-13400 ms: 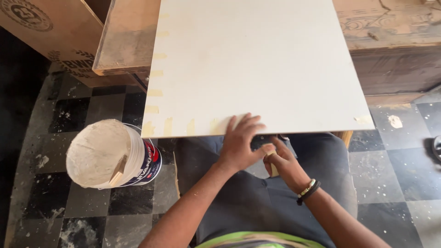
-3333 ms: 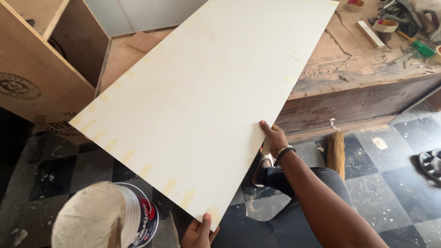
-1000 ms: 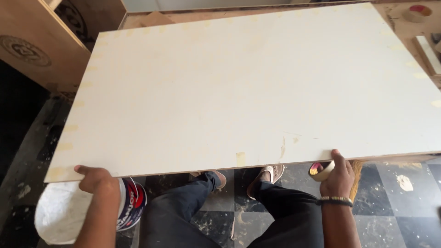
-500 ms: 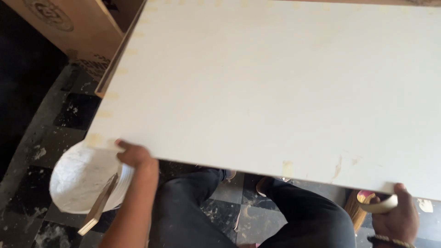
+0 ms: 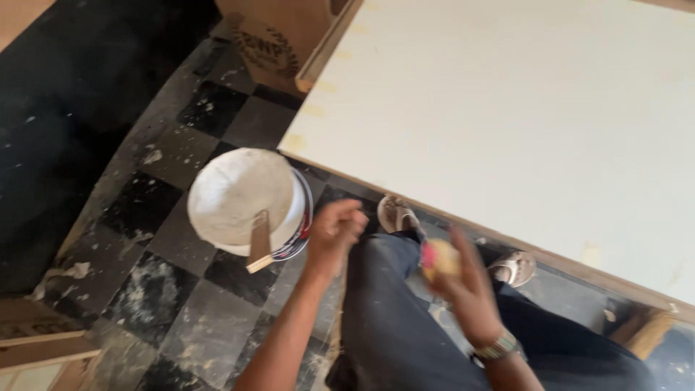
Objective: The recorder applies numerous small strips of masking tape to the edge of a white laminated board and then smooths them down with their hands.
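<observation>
Bucket (image 5: 242,199) full of white paste (wooden stick (image 5: 259,242) in), beside left hand (image 5: 334,232).

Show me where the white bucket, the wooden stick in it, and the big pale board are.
white bucket (image 5: 235,192), head view, on its white filling.
wooden stick (image 5: 259,242), head view, on its flat blade.
pale board (image 5: 521,123), head view, on its bare top face.

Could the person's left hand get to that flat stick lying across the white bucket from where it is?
Probably yes. The left hand hangs just beside the bucket, and the wooden stick rests on its near rim with nothing between them. The picture is blurred, so the exact gap is uncertain.
</observation>
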